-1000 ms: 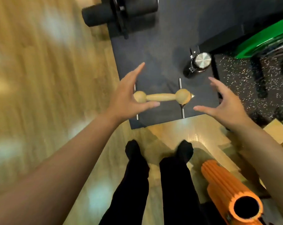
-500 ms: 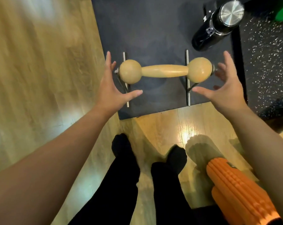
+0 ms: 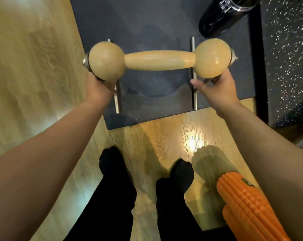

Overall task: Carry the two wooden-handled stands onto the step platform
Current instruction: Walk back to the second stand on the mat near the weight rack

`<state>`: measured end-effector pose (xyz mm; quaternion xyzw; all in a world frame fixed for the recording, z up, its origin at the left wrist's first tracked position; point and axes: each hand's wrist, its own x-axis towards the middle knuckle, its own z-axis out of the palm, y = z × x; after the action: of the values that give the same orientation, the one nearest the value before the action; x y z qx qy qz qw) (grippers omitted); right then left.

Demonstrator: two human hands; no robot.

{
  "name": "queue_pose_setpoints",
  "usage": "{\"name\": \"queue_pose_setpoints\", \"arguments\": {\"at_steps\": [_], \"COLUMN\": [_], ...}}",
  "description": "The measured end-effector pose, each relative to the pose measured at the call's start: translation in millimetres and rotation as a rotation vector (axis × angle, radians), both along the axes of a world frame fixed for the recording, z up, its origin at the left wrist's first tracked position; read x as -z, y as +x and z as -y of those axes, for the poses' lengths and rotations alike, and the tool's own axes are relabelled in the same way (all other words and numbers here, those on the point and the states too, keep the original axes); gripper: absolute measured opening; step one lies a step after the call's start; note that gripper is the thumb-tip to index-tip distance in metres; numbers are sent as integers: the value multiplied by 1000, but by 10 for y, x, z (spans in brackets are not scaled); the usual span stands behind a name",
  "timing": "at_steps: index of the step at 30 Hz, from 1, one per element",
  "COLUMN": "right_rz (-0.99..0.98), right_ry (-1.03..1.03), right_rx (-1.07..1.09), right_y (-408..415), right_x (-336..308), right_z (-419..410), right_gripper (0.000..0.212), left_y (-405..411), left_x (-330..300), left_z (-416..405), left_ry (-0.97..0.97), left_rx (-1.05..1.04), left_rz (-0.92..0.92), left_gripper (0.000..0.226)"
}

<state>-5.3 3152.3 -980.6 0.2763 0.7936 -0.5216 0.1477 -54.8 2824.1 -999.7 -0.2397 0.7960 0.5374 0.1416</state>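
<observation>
Wood, pale and smooth: the stand (image 3: 160, 60) has a bar swelling into a ball at each end, capped by metal washers and nuts. Two thin steel rods run front to back beneath it as feet. It sits over the near part of a dark, matte mat (image 3: 147, 23), which lies on glossy plank flooring (image 3: 164, 136). Whether the feet touch the mat cannot be told.

Left hand (image 3: 99, 87) comes up under the left ball, fingers wrapped around the metal support below it; the fingertips are hidden behind the ball. Right hand (image 3: 215, 87) does the same under the right ball, thumb stretched inward, fingers curled on the leg. Both forearms reach forward, wrists roughly level.

Black bottle (image 3: 223, 16), cut off by the top edge, lies on the mat's far right. Speckled rubber flooring (image 3: 286, 49) lies to the right. Ridged orange foam roller (image 3: 248, 209) at lower right, partly behind the right forearm. Only one stand shows. Edges are blurred.
</observation>
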Motion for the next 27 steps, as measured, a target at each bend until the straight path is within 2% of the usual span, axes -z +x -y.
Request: {"name": "queue_pose_setpoints", "arguments": {"at_steps": [5, 8, 12, 15, 17, 18, 20, 22, 24, 27], "right_rz": [39, 81, 79, 67, 44, 27, 10, 30, 40, 19], "right_ry": [-87, -102, -180, -179, -180, -186, -201, -238, -279, -308], "right_rx": [124, 165, 254, 285, 273, 259, 224, 189, 173, 147], "right_y": [-103, -135, -158, -149, -115, -94, -57, -51, -89, -125], "right_x": [110, 204, 262, 231, 172, 127, -13, -249, -540, -1003], "right_z": [105, 103, 139, 186, 207, 227, 260, 317, 362, 366], "right_gripper": [67, 54, 51, 50, 54, 55, 52, 45, 46, 49], "left_y": [-14, -26, -41, -39, -15, 13, 85, 175, 246, 281], "left_x": [105, 150, 229, 208, 149, 92, -19, -131, -320, -787], "left_z": [-3, 41, 70, 80, 106, 119, 137, 174, 201, 267], "left_ry": [54, 140, 132, 91, 97, 102, 85, 100, 123, 169], "left_rx": [2, 14, 52, 43, 27, 9, -4, -12, -25, -38], "left_rz": [34, 117, 139, 85, 86, 87, 85, 81, 44, 34], "left_gripper": [61, 65, 35, 30, 11, 7, 20, 23, 33, 20]}}
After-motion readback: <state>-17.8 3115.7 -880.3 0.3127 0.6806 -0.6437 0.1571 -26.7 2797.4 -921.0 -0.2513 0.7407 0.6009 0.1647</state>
